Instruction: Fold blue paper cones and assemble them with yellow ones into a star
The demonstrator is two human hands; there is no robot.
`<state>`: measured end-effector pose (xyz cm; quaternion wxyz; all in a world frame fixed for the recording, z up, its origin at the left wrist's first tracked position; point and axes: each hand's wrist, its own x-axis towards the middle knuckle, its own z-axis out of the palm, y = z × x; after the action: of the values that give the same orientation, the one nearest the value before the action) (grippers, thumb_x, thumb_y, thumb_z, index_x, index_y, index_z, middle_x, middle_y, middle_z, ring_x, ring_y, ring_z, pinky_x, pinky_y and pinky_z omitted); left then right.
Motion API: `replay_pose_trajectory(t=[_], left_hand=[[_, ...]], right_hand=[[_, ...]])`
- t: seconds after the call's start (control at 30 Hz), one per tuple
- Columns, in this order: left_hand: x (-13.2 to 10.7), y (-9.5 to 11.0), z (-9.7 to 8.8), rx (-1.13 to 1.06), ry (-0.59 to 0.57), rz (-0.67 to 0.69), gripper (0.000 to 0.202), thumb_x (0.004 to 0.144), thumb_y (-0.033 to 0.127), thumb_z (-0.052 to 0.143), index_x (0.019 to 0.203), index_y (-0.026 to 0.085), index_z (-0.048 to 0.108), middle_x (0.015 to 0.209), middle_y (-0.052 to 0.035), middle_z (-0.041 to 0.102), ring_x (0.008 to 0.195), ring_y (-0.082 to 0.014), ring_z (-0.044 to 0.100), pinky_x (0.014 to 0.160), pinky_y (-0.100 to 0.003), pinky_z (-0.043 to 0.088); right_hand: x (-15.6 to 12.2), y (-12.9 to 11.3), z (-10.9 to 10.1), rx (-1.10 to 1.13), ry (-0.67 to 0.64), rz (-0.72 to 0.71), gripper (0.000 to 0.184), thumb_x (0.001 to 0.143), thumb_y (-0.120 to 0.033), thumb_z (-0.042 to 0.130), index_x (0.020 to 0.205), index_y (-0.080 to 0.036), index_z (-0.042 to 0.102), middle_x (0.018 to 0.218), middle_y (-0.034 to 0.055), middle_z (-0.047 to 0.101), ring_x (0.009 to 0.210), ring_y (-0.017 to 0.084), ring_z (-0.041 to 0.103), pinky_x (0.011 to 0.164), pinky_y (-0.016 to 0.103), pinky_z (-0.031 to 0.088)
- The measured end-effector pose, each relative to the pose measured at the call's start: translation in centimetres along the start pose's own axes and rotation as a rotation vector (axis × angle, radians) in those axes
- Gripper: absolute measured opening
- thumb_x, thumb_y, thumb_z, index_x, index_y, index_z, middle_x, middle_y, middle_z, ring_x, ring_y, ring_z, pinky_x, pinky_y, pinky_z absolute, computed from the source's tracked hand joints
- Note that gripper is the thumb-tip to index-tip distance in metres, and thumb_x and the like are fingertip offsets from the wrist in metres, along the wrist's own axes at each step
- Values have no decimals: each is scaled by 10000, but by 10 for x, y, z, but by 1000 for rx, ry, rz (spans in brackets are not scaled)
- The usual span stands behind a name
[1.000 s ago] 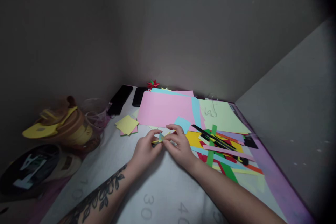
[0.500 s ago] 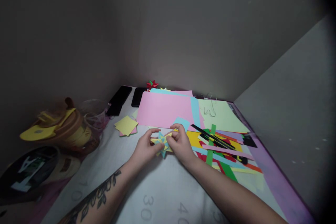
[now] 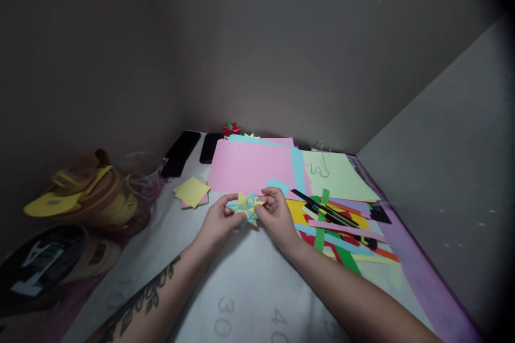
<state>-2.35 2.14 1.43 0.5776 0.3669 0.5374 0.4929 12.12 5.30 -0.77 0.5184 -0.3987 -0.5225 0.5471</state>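
A small folded paper star (image 3: 246, 207) in blue and yellow is held up between both hands, its face turned toward me. My left hand (image 3: 219, 222) pinches its left points with closed fingers. My right hand (image 3: 277, 218) grips its right side, fingers curled. Both hands hover just above the pale cutting mat (image 3: 241, 289), in front of a large pink sheet (image 3: 253, 167).
Colored sheets and loose paper strips (image 3: 341, 225) lie to the right, with a black pen or knife (image 3: 322, 206) on them. Yellow square notes (image 3: 191, 191) sit left of the pink sheet. Two dark phones (image 3: 193, 147) and a red-green star (image 3: 231, 129) lie by the wall. Containers (image 3: 88, 193) crowd the left.
The star was pressed flat near the mat one second ago; both hands have lifted and turned it so its face shows. The hands moved slightly up and away.
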Motion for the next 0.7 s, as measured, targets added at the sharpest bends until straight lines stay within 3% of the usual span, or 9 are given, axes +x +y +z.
replay_pose_trajectory(t=[0.27,0.47,0.7], left_hand=[[3,-5,-2,-119,-45,-16,334,561,313,815,768,120,637,602,-11,633,529,-103,536,537,-222,405],[4,-6,-4,79,12,111,209,634,280,731,748,126,649,606,2,622,528,-104,524,513,-214,396],[2,-9,-4,304,-8,220,119,694,228,638,767,136,655,655,-5,645,586,-127,558,563,-223,409]], right_hand=[[0,4,-2,-143,17,-172,157,796,-207,560,906,-225,449,796,-9,518,708,128,542,628,252,462],[-7,-5,-7,-489,-31,-534,176,801,-142,550,944,-238,518,966,45,496,946,199,519,841,379,445],[-10,-11,-8,-595,-99,-555,145,800,-148,568,913,-239,570,1052,70,450,1046,230,491,882,415,446]])
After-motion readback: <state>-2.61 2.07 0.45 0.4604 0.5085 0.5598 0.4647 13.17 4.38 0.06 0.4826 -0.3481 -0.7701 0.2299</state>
